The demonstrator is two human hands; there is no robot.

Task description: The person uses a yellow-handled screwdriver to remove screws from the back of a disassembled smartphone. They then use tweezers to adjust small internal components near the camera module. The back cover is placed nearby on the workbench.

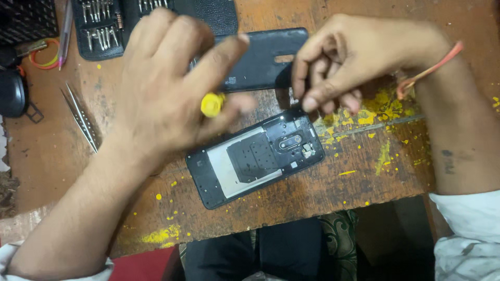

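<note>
An opened phone (255, 158) lies face down on the worn wooden table (323, 192), its inner plate and camera module showing. Its black back cover (265, 60) rests just behind it. My left hand (166, 88) hovers above the phone's left half, its fingers closed on a yellow-capped small tool (212, 104). My right hand (338, 60) is above the phone's top right corner, with fingers pinched around a small black part (285, 78); what that part is I cannot tell.
A black screwdriver bit case (99, 26) lies open at the back left. Metal tweezers (79, 115) rest left of my left hand. Coloured rubber bands (44, 54) and a dark round object (11, 92) sit at the far left. Yellow paint stains (375, 106) mark the wood.
</note>
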